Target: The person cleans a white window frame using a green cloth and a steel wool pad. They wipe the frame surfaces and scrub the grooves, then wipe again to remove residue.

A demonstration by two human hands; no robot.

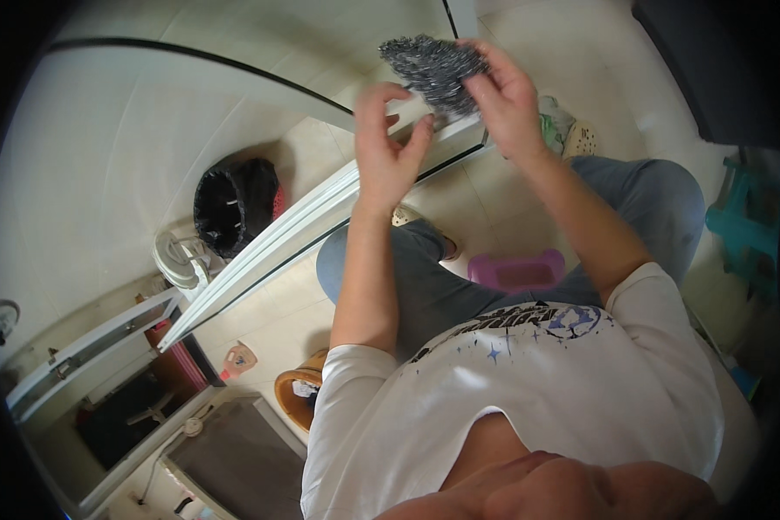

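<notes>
In the upper middle of the head view, my right hand (507, 97) grips a grey, shaggy scouring pad or cloth (435, 73) by its right side. My left hand (393, 143) is raised just below and left of it, thumb and fingers apart in a loose curve. No firm hold shows there, and whether a fingertip touches the pad's edge cannot be told. Both hands are slightly blurred. Behind and below them, a long white door or panel frame (286, 227) runs slantwise, with a glass panel (234, 84) edged in black beyond it.
A bin lined with a black bag (224, 208) stands left of the frame, beside a white lidded container (177, 260). A pink bottle (239, 361) and a round orange-brown container (286, 390) are lower left. A purple plastic stool (517, 271) is between my legs; a teal plastic item (747, 221) is right.
</notes>
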